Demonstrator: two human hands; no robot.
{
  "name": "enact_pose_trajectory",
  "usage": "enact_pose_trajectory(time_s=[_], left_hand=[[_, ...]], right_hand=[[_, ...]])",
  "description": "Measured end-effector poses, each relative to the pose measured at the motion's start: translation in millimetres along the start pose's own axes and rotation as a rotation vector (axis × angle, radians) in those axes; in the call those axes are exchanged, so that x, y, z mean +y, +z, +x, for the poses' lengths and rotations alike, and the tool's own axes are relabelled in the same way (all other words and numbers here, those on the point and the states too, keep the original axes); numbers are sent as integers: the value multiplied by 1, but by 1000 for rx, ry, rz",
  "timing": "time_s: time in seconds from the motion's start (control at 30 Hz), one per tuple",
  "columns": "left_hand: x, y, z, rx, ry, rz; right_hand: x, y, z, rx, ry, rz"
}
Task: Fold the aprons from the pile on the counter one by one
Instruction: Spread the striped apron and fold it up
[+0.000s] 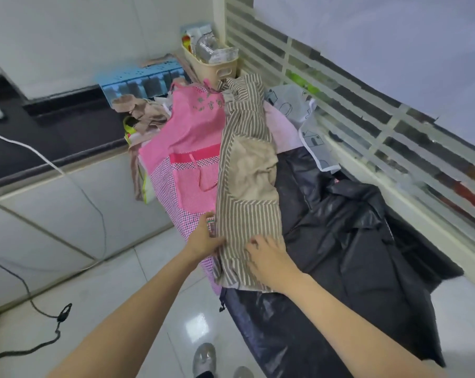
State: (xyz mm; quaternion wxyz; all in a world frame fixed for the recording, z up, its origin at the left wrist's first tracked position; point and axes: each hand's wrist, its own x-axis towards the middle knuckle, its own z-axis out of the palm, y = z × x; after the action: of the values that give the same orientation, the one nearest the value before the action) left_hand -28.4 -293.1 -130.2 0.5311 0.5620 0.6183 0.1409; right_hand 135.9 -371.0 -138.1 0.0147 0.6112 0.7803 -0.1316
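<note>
A brown-and-white striped apron with a tan pocket lies lengthwise on top of the pile, folded into a long strip. Under it on the left is a pink checked apron that hangs over the counter edge. My left hand grips the striped apron's near left edge, fingers tucked under the cloth. My right hand rests on its near hem with fingers curled into the fabric. A black shiny apron is spread on the counter to the right.
A beige basket of packets stands at the far end by the slatted window. A white printed cloth, a tan cloth and a blue rack lie around the pile. Cables trail on the tiled floor at the left.
</note>
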Motion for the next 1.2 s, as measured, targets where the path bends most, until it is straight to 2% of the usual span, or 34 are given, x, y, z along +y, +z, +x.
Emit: enact_pose_trajectory(time_s=[0.07, 0.1, 0.17, 0.23, 0.3, 0.4, 0.47, 0.5, 0.57, 0.6, 0.67, 0.73, 0.8, 0.83, 0.9, 1.0, 1.1, 1.17, 1.2], left_hand=[[1, 0, -9, -31, -138, -74], [0, 0, -13, -69, -165, -23], [-5, 4, -18, -107, -155, 123], [-9, 9, -20, -56, -98, 253], [-13, 13, -21, 24, -65, 152], [-23, 8, -21, 32, -152, -230], [-30, 1, -20, 89, -227, -240], [-34, -1, -18, 129, -222, -116], [-35, -6, -15, 210, -103, 324], [-35, -8, -15, 263, 9, 544], [-41, -11, -10, 314, 399, 962], [-42, -14, -12, 200, 795, 1257], [-37, -14, -15, -77, 896, 1364], [-35, -14, -12, -153, 867, 1376], [-28, -13, -7, -238, 686, 1325], [-17, -13, 5, -191, 485, 1070], [-5, -22, 13, -199, 363, 949], [0, -26, 14, -253, 297, 825], [-1, -27, 15, -277, 260, 715]], right_hand=[[-3, 1, -3, -194, 56, 68], [-4, 1, -4, -230, 57, 87], [-8, -1, -7, -286, 23, 115], [-8, 0, -12, -317, -18, 79], [-6, 5, -17, -297, -38, 39], [-3, 9, -20, -291, -38, -24], [-1, 10, -21, -322, -44, -81], [-2, 10, -21, -331, -50, -98], [-5, 9, -21, -344, -36, -139], [-7, 11, -20, -336, -28, -173], [-15, 8, -19, -327, -4, -244], [-23, 12, -16, -254, 4, -303], [-28, 9, -13, -186, 85, -293], [-29, 10, -11, -139, 89, -311], [-23, 7, -2, -112, 73, -199], [-10, -22, 19, -164, 174, 175], [10, -46, 37, -199, 300, 458], [23, -51, 39, -272, 346, 650], [27, -54, 38, -365, 358, 813]])
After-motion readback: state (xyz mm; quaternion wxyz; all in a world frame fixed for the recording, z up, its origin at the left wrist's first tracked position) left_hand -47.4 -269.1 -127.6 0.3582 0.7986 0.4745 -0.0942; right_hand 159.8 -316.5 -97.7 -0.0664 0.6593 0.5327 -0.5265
